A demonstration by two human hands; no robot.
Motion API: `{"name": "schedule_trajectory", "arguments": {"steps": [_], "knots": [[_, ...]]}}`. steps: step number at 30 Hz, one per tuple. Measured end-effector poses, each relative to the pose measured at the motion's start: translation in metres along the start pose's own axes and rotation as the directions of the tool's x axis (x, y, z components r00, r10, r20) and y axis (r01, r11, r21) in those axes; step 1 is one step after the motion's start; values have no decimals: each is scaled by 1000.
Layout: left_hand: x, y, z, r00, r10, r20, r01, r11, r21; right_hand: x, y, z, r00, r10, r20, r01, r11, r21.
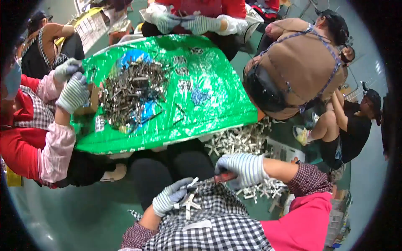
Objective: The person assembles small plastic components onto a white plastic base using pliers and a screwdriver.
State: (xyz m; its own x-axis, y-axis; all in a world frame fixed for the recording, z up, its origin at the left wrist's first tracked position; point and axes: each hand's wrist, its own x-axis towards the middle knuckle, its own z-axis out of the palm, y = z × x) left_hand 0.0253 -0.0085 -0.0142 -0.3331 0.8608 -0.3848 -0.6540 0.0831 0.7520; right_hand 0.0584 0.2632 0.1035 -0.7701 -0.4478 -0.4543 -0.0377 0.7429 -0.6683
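Both my hands wear striped gloves with grey fingertips and meet above my black-and-white checked apron (176,234). My left hand (168,197) pinches a white star-shaped part (191,204) with several arms, which hangs over my lap. In my right hand (244,169) is the red handle of a screwdriver-like tool (226,177). Its thin shaft points left toward the fingers of my left hand; whether the tip touches the part cannot be made out. On the apron below lies a flat white strip (197,226).
Ahead stands a table with a green plastic cover (222,113), bearing a heap of metal pieces (134,92) and small blue pieces (201,97). White star-shaped parts (240,140) are heaped right of my knees. Co-workers sit left, across and right; two wear striped gloves.
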Motion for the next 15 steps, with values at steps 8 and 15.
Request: {"name": "schedule_trajectory", "arguments": {"steps": [8,15], "knots": [[8,-6,-5,998,12,-54,-25,969,-245,-4,-12,-15,989,-133,-72,104,944,-314],[9,-10,-10,999,0,-47,-10,979,-202,9,-22,-24,995,-96,-24,82,934,-347]]}}
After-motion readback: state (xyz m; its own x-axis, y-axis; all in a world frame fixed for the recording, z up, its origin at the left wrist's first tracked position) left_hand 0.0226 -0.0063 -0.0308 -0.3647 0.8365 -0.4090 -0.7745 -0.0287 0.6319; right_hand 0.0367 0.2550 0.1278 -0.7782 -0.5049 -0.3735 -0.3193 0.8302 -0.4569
